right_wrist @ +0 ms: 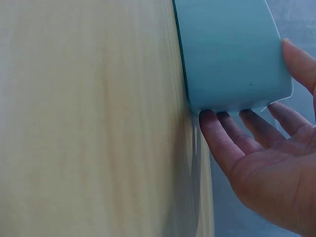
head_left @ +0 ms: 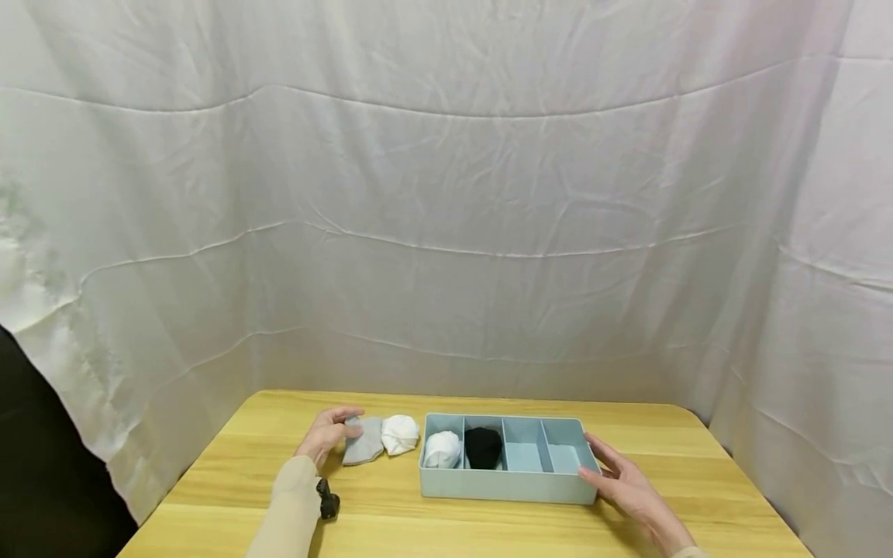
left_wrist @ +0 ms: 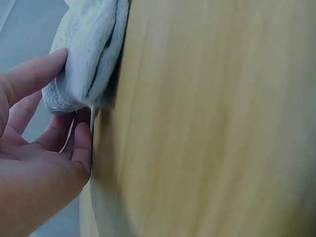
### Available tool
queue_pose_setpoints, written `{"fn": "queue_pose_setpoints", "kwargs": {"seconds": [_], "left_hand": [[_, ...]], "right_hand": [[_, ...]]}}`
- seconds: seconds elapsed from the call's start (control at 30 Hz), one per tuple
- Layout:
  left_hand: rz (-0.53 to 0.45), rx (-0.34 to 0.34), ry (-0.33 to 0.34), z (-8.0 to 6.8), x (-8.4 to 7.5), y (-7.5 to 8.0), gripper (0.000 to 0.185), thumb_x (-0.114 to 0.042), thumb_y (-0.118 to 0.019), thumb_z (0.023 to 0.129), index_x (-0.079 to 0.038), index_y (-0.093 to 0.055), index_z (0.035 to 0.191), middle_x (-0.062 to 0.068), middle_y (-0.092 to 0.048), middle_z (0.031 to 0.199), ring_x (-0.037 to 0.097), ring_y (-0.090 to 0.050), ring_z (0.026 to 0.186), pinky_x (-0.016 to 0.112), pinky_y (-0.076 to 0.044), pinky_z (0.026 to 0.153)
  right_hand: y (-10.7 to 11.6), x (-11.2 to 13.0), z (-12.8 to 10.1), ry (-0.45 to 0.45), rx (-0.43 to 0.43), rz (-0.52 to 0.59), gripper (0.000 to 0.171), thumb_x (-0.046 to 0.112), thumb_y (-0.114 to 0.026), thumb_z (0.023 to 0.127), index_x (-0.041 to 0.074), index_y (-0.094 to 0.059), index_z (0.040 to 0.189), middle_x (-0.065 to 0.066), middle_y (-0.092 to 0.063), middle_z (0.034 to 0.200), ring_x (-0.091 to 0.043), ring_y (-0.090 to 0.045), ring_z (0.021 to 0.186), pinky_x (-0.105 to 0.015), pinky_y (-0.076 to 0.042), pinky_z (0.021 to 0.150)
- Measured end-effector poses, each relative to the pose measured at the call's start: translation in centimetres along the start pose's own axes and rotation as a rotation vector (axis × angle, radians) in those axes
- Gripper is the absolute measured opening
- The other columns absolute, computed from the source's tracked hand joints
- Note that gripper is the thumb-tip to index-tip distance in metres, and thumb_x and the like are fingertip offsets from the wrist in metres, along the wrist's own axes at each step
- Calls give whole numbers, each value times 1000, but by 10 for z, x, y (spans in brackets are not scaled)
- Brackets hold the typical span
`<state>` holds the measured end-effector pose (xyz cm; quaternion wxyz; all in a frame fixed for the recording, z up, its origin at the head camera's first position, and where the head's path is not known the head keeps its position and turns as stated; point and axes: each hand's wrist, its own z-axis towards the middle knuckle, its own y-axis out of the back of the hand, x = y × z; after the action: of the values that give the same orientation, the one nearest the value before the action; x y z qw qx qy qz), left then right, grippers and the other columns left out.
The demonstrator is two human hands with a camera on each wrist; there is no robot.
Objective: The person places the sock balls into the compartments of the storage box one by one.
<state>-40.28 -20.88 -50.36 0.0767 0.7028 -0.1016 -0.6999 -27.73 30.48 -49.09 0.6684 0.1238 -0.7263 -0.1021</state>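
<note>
Two hands at work: left hand [head_left: 324,435] pinching the grey sock [head_left: 364,442] between thumb and fingers, flat on the worktop [head_left: 391,527] beside a white sock bundle [head_left: 401,433]; right hand [head_left: 624,484] with a wide, relaxed grip, fingers straight against the tray [head_left: 505,487] end wall. Best to gather the whole sock before lifting, steady the tray, aim for a bare right compartment.

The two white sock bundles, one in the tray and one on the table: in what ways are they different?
The white sock bundle in the tray sits in the leftmost compartment of the blue divided tray; the white sock bundle on the table lies outside it, on the wooden table. The first neighbours a black sock bundle, the second a grey sock that the left hand pinches. Both are white, rolled and similar in size.
</note>
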Motion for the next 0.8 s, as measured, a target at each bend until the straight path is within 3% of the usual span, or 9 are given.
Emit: {"fn": "queue_pose_setpoints", "kwargs": {"seconds": [0.2, 0.37, 0.6, 0.8], "left_hand": [[32, -25, -3, -2, -2, -1, 45, 5, -68, 83, 4, -61, 127, 24, -56, 134, 38, -51, 123, 56, -37, 107], [39, -58, -4, -4, -7, 1, 42, 9, -65, 84, 3, -62, 125, 25, -53, 129, 33, -56, 110, 41, -51, 89], [113, -95, -51, -6, -10, 5, 39, 1, -65, 89, -3, -63, 128, 25, -52, 135, 39, -49, 123, 42, -50, 94], [68, -97, -96, -7, -18, 1, 37, -6, -65, 93, -4, -63, 129, 23, -56, 133, 29, -58, 113, 26, -52, 81]], "right_hand": [[-1, -1, 1, 3, -3, -5, 77, 28, -68, 93, 12, -26, 156, -25, -16, 161, -51, -29, 140, -53, -42, 106], [-1, -1, 2, 2, -3, -15, 78, 30, -68, 93, 12, -25, 156, -25, -16, 160, -52, -29, 140, -53, -42, 106], [-2, -2, 0, -3, 12, -18, 77, 28, -67, 94, 11, -25, 156, -25, -16, 160, -52, -29, 139, -52, -43, 105], [0, 0, 2, 4, 20, -32, 77, 30, -65, 95, 11, -23, 156, -27, -15, 160, -53, -28, 140, -53, -43, 105]]}}
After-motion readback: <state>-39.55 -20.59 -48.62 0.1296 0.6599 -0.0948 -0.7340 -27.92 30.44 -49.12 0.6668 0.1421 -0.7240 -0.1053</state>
